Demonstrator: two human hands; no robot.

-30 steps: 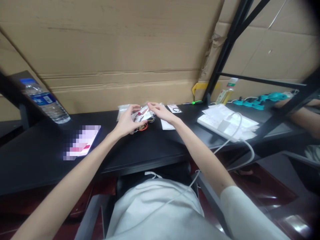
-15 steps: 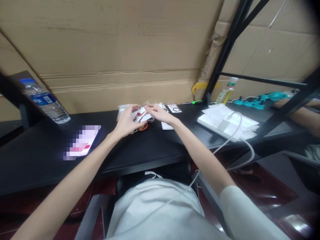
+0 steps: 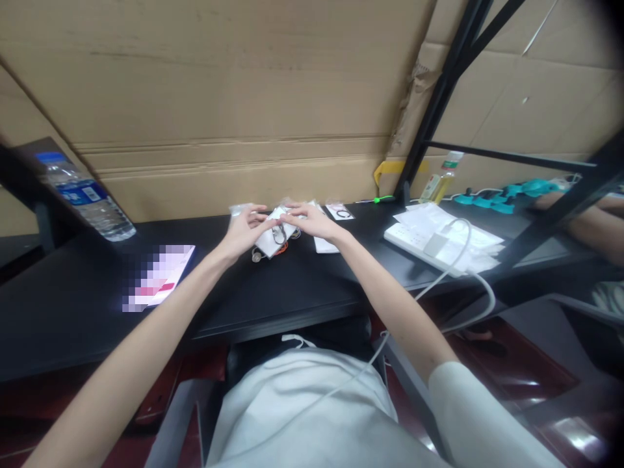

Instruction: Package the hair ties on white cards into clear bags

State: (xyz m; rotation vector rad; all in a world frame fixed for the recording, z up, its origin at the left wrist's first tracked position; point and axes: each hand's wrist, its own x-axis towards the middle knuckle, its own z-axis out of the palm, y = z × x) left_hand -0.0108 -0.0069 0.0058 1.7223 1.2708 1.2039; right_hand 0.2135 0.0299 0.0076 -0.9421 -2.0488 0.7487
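Observation:
Over the black table [image 3: 292,292], my two hands meet at a small white card [image 3: 269,246] that has a dark looped cord [image 3: 279,235] on its face. My left hand [image 3: 244,233] has its thumb stretched across the card's upper part, the fingers curved behind its left side. At the card's upper right edge, the fingers of my right hand [image 3: 312,221] are bent onto it. An orange cord [image 3: 282,249] shows partly from beneath the card, and a small round bead-like piece [image 3: 256,256] lies by its lower left corner.
Clear plastic packets [image 3: 240,210] and a card with a black ring [image 3: 340,212] lie along the back. A phone [image 3: 163,276] and a water bottle [image 3: 90,198] are at left. To the right are a power strip [image 3: 409,244] with papers, a cable, and another person's arm [image 3: 595,224].
The white card now faces up with the dark cord on it, lower and more in view. My left thumb has moved up across it, and the orange cord is more covered.

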